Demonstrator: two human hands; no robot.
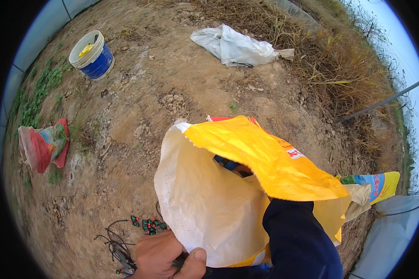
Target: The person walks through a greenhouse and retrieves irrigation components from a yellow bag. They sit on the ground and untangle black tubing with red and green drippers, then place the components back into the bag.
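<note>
The left hand [165,255] is closed in a fist on the lower edge of a large yellow-and-white woven sack [228,186], gripping its mouth open, while the right arm in a dark blue sleeve [298,237] reaches into the sack so the right hand is hidden and its grip cannot be told. The sack stands on bare dirt ground [139,116] right before the person, with black tubing with small red-and-green fittings [139,230] just left of it. Farther off lie a blue-and-white bucket [94,56], a white plastic bag [235,46] and a red-and-white sack [42,146].

sack [228,186] near centre | bucket [93,56] far left | crumpled sheet [237,46] far centre | flat bag [42,146] left | small clips [146,225] on soil, just left of sack
</note>
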